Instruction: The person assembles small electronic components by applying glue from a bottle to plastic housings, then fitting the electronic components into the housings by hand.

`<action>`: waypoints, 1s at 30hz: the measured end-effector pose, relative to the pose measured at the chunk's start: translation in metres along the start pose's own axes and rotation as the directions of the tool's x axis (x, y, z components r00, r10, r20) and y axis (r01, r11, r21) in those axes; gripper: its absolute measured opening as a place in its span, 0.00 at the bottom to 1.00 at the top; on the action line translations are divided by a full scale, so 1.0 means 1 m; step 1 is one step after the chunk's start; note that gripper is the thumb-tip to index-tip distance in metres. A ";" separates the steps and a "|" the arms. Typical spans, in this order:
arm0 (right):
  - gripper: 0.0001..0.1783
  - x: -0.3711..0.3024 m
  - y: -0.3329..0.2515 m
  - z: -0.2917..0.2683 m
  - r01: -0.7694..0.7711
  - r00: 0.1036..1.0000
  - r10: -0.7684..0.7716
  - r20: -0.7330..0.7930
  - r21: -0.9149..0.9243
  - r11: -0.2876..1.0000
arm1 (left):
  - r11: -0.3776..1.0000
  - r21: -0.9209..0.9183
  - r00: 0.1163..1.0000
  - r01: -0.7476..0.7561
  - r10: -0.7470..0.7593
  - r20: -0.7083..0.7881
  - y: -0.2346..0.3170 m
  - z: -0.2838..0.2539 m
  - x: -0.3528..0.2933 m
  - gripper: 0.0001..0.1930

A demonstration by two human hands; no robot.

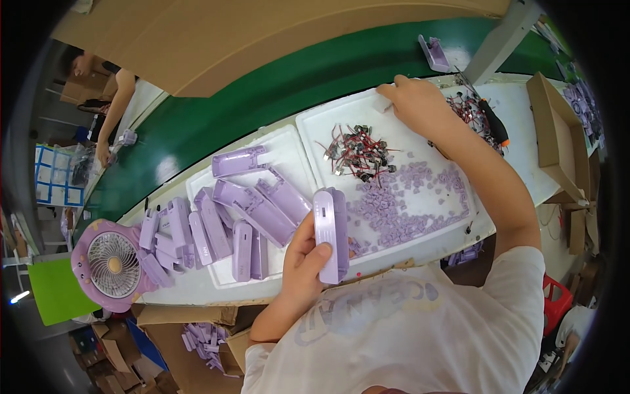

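In my left hand [303,262] is a lavender plastic housing [331,236], held upright with a small slot in its face; thumb and fingers are wrapped round it. My right hand [420,105] reaches to the far edge of a white foam tray [312,121], fingers curled together by a small pale thing I cannot make out. On that tray, left of the right hand, lies a heap of small circuit parts with red and black wires [359,152]. Many tiny lavender pieces [394,203] are spread nearer me. Several open housing shells [256,203] lie left of the left hand.
A lavender fan [113,262] stands at the far left. Behind the trays runs a green conveyor belt [262,111] with one shell [434,54] on it. A screwdriver [493,125] lies beside more wired parts at right, near a cardboard box [554,134]. Another person works at upper left.
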State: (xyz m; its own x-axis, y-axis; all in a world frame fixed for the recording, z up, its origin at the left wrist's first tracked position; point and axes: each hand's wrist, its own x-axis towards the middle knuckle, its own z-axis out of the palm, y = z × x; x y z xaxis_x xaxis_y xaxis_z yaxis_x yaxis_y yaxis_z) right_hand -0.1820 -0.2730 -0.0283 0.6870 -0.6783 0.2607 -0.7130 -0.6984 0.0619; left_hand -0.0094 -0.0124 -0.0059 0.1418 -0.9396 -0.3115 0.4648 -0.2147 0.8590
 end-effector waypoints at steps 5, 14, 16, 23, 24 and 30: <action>0.14 0.008 -0.007 -0.013 -0.008 1.000 0.008 -0.009 0.053 0.999 | 0.987 -0.155 0.996 0.027 -0.013 0.091 0.002 -0.017 -0.006 0.32; 0.09 -0.046 -0.096 -0.100 -0.034 0.999 0.029 0.030 0.987 0.155 | 0.986 -0.168 0.996 0.017 -0.002 0.089 0.010 -0.016 -0.013 0.34; 0.08 -0.054 -0.104 -0.106 -0.048 0.998 -0.030 0.051 0.994 0.096 | 0.993 -0.114 0.990 0.033 -0.017 0.141 0.010 -0.017 -0.014 0.36; 0.08 -0.057 -0.111 -0.098 0.119 0.993 -0.028 -0.116 0.984 0.133 | 0.993 -0.119 0.988 0.025 -0.006 0.156 0.011 -0.014 -0.015 0.37; 0.08 -0.056 -0.111 -0.100 0.090 0.996 -0.035 -0.086 0.989 0.121 | 0.993 -0.116 0.989 0.018 -0.001 0.148 0.011 -0.013 -0.015 0.37; 0.08 -0.056 -0.113 -0.095 0.093 0.996 -0.022 -0.091 0.988 0.126 | 0.995 -0.103 0.987 0.005 0.012 0.159 0.011 -0.013 -0.015 0.37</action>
State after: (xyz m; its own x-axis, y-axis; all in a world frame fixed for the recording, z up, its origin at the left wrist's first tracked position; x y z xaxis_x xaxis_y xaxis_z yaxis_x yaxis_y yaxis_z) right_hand -0.1538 -0.1344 0.0417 0.6870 -0.6393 0.3455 0.1124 -0.3762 -0.9197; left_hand 0.0051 0.0026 0.0027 0.0060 -0.9725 -0.2328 0.5530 -0.1907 0.8111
